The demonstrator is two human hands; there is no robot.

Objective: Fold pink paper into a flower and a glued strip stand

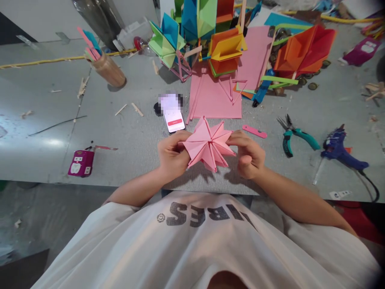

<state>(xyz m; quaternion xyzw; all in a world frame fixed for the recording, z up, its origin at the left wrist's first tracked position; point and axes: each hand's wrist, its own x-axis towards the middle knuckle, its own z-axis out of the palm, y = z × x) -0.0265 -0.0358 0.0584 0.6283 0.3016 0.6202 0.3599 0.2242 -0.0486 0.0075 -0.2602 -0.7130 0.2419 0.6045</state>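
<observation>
A pink folded-paper star (209, 143) with several pleated points is held just above the front part of the table. My left hand (173, 154) grips its left points, thumb on top and the other fingers partly hidden under the paper. At the right side, my right hand (249, 154) pinches a point between fingers, with its thumb held apart below. Beyond the star lie pink paper sheets (216, 100) with folded strips on them. A lit phone (175, 120) rests just past my left hand, and a pink flat tool (254, 131) lies beyond my right hand.
Teal pliers (296, 136) and a blue glue gun (343, 148) with its cord lie on the right. Colourful folded-paper pieces (227, 50) stand at the back, near a wooden cup (110, 72) of strips. A purple box (80, 163) sits at the front left.
</observation>
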